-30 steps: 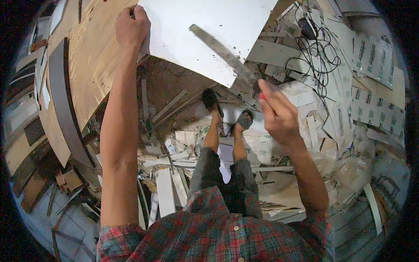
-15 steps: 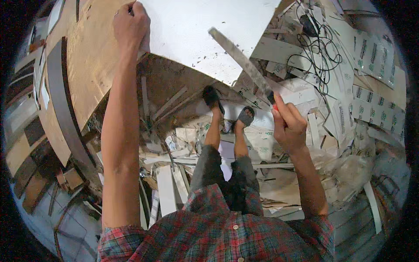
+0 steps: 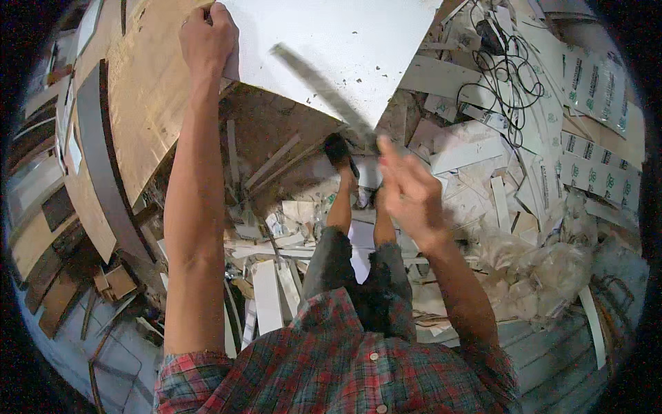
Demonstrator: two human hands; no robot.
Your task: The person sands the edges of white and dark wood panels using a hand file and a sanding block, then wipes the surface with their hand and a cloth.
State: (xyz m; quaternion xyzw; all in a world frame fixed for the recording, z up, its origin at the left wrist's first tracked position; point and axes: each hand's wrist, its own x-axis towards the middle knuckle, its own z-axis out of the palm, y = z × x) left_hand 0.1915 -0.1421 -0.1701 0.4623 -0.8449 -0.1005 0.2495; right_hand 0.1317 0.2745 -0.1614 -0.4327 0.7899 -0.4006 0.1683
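Observation:
At the upper left, my left hand (image 3: 209, 43) is closed on the near left edge of a white board (image 3: 345, 34), its fingertips partly hidden. My right hand (image 3: 414, 194) is wrapped round the handle end of a long grey flat file (image 3: 321, 84). The file points up and left across the board's near corner, blurred by motion. Whether its face touches the board I cannot tell. Dark crumbs lie scattered on the white surface.
A brown wooden tabletop (image 3: 148, 62) lies under the board, with a dark curved strip (image 3: 103, 138) on its left. Tangled black cable (image 3: 507, 76), board offcuts (image 3: 476, 153) and clear plastic wrap (image 3: 552, 276) cover the right side. White strips (image 3: 267, 293) lie near my legs.
My right hand has swung left and slightly down with the file, whose tip now reaches further left over the board. My left hand stays at the board's edge.

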